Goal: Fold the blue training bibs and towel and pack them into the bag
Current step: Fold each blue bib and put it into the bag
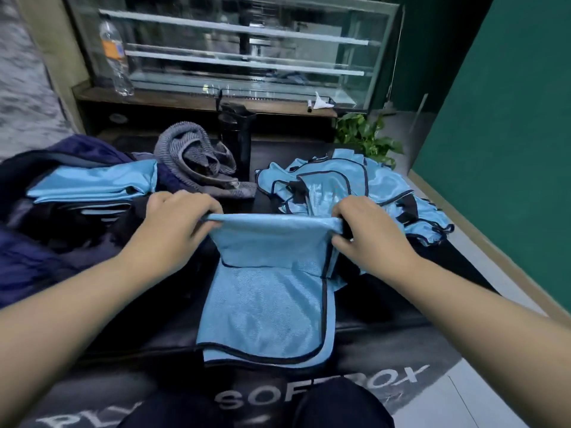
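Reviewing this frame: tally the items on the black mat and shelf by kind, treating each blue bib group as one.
Blue bib groups: 3 (bib being folded, held by left hand and right hand; folded stack; unfolded pile)
Grey towel: 1
Bottles: 2 (clear bottle, black bottle)
Plant: 1
Total: 7

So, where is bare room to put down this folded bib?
Bare black mat lies between the grey cloth and the unfolded bib pile, and right of the held bib. The bag side, under the folded stack, is crowded.
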### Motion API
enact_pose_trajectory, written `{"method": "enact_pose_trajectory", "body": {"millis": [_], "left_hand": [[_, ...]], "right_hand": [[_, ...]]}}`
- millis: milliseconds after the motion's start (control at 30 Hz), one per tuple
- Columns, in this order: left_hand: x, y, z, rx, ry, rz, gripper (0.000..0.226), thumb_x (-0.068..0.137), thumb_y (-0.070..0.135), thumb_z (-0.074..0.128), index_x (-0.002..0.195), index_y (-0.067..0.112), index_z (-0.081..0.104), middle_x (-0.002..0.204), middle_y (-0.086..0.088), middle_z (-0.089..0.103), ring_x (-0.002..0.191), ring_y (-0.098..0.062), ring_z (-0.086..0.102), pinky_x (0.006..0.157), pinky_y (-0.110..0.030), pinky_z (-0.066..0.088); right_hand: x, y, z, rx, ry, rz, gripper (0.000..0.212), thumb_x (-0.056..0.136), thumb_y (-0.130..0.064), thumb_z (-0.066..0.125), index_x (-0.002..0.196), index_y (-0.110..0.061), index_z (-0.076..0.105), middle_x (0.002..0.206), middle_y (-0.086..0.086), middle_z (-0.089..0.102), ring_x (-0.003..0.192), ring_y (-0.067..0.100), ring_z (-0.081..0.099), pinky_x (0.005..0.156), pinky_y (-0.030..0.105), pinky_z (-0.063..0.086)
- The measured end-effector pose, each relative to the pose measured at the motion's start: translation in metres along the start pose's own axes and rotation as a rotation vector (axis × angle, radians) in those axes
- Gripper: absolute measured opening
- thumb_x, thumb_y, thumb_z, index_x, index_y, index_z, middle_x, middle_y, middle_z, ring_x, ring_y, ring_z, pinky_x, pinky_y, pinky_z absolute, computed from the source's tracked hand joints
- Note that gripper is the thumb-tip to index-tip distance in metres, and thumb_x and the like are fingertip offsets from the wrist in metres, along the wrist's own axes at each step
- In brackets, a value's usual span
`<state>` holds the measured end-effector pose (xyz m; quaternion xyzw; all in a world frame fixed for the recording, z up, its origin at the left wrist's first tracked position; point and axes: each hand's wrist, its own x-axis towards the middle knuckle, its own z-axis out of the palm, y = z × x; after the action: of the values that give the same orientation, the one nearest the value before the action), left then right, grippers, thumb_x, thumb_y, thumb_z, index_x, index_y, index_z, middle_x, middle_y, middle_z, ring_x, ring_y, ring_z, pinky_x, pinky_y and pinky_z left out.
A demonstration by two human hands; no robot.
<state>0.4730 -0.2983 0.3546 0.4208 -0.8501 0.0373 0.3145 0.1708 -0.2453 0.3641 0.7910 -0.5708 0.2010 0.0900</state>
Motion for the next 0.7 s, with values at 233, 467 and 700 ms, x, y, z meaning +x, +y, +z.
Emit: {"method": "enact_pose_trajectory", "body": {"millis": [233, 467, 700], "left_hand": [[-0.091, 0.009, 0.006, 0.163, -0.133, 0.217, 0.018, 0.085, 0.037, 0.042, 0.087, 0.033, 0.060, 0.079, 0.016, 0.056, 0.082, -0.008, 0.050, 0.077, -0.033, 0.027], [-0.133, 0.018, 0.020, 0.135, -0.403, 0.204, 0.035, 0.067, 0.039, 0.049, 0.102, 0.033, 0.052, 0.114, 0.012, 0.061, 0.115, -0.004, 0.046, 0.098, -0.032, 0.026], [-0.120, 0.041, 0.046, 0.193, -0.443, 0.225, 0.046, 0.058, 0.031, 0.060, 0.101, 0.018, 0.052, 0.094, 0.002, 0.056, 0.083, -0.021, 0.059, 0.076, -0.033, 0.048]], "right_hand": [[-0.074, -0.033, 0.006, -0.008, -0.086, -0.175, 0.036, 0.069, -0.032, 0.074, 0.097, -0.020, 0.055, 0.092, -0.002, 0.056, 0.084, 0.021, 0.052, 0.072, 0.034, 0.043], [-0.115, -0.056, 0.037, -0.184, -0.126, -0.250, 0.054, 0.058, -0.061, 0.077, 0.093, -0.025, 0.057, 0.094, -0.007, 0.055, 0.085, 0.015, 0.048, 0.077, 0.028, 0.031], [-0.115, -0.094, 0.065, -0.264, -0.182, -0.144, 0.073, 0.044, -0.066, 0.078, 0.098, -0.020, 0.060, 0.092, -0.004, 0.057, 0.082, 0.019, 0.057, 0.085, 0.035, 0.029]]}}
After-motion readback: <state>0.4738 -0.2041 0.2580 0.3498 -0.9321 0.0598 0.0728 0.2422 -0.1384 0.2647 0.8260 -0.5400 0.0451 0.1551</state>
